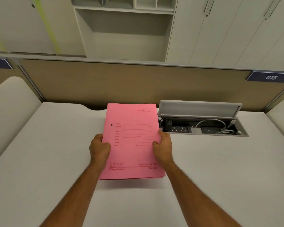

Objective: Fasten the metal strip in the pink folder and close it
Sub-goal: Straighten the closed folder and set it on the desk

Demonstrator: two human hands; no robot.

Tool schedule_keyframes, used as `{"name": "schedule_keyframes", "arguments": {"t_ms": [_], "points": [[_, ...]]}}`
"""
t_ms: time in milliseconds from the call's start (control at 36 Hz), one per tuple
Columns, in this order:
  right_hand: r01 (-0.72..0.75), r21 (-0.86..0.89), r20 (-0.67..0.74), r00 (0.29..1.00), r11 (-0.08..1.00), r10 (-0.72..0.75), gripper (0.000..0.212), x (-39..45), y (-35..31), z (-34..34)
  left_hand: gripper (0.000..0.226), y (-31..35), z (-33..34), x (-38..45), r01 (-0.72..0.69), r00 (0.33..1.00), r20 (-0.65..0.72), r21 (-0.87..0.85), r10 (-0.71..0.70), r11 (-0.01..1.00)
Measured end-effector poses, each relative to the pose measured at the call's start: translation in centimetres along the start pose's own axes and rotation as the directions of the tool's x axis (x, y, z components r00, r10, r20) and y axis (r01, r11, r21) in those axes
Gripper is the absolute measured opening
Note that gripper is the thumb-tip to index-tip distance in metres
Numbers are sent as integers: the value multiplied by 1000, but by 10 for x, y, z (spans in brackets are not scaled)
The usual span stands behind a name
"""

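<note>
Two bare forearms reach in from the near edge, and between them the pink folder [133, 141] is held shut, cover up, its long axis running near to far. Its near edge is lifted a little off the white worktop [56, 161], to judge by the shadow under it, while whether the far edge touches the surface cannot be told. Each hand sits at one long side, about level with the other: the left hand [99, 147] curled closed around the left, spine-side edge, thumb on the cover; the right hand [163, 147] closed on the right, free edge, thumb on top and fingers out of sight underneath. Neither is nearer; the folder lies squarely between them. No metal strip shows, being inside if anywhere, so whether it is fastened cannot be told. Since the cover lies flat, closing looks done, and setting the folder down seems to be what remains. Just right of its far corner an open cable tray [202, 122] is set into the worktop, worth avoiding.
</note>
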State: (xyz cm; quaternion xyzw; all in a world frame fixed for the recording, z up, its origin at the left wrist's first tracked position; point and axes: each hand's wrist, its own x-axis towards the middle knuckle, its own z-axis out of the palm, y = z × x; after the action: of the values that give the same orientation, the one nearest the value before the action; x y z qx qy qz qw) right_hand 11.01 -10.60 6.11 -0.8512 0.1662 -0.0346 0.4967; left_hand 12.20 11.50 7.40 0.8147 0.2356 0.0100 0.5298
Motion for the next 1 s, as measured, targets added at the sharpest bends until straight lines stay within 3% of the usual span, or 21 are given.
{"name": "schedule_keyframes", "arguments": {"t_ms": [194,361,611,833,917,1000], "points": [[-8,-44,53,999,999,10,60,34,-6,19,19,6,16,35,-82,996,33,150,78,985],[-12,-97,85,996,995,20,60,59,-2,33,40,-5,40,55,-68,998,9,166,67,984],[-34,-150,88,995,988,48,66,72,13,50,49,-18,59,75,-101,995,32,252,96,962],[-75,-159,53,995,984,85,64,73,13,61,42,-18,67,81,-138,990,33,264,134,955],[-91,-175,41,994,980,100,64,74,13,62,34,-21,70,82,-150,989,52,326,141,933],[-105,-209,22,993,972,112,63,73,14,63,40,-25,73,82,-145,989,81,403,122,904]]}}
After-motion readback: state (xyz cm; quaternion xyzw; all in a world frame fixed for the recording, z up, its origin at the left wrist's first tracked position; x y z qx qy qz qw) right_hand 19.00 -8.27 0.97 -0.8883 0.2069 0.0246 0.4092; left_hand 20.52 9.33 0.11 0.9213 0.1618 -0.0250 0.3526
